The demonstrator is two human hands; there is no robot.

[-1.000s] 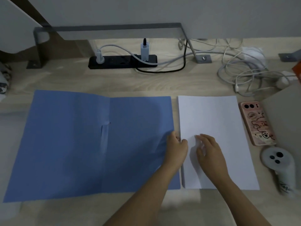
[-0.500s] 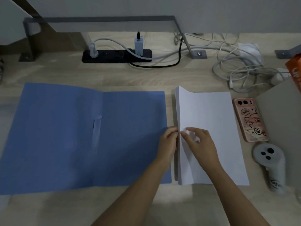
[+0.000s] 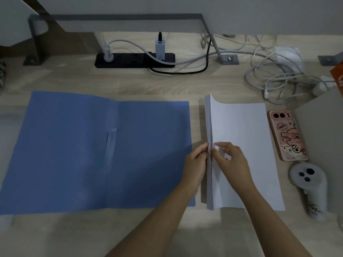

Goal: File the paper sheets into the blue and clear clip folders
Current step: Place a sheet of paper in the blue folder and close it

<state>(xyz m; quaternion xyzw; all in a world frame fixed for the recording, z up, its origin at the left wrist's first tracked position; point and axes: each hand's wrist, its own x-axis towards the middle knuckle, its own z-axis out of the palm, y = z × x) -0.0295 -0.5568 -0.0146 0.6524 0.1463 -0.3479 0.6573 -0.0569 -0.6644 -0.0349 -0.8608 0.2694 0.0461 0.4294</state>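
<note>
The blue clip folder (image 3: 92,151) lies open and flat on the wooden desk, its clip strip (image 3: 110,145) just left of the spine. To its right sits a stack of white paper sheets (image 3: 243,138) whose left edge is lifted and curled up off the desk. My left hand (image 3: 194,164) pinches that raised edge from the left side. From the right, my right hand (image 3: 230,160) pinches the same edge, fingers on top of the sheets. No clear folder is in view.
A pink-cased phone (image 3: 287,135) and a white controller (image 3: 308,184) lie right of the paper. A grey board (image 3: 323,127) sits at the far right. Behind are a black power strip (image 3: 133,60), tangled white cables (image 3: 274,75) and a grey metal frame (image 3: 115,17).
The flat paper stack's left edge has been lifted and now stands higher. Both hands moved onto that edge and pinch it.
</note>
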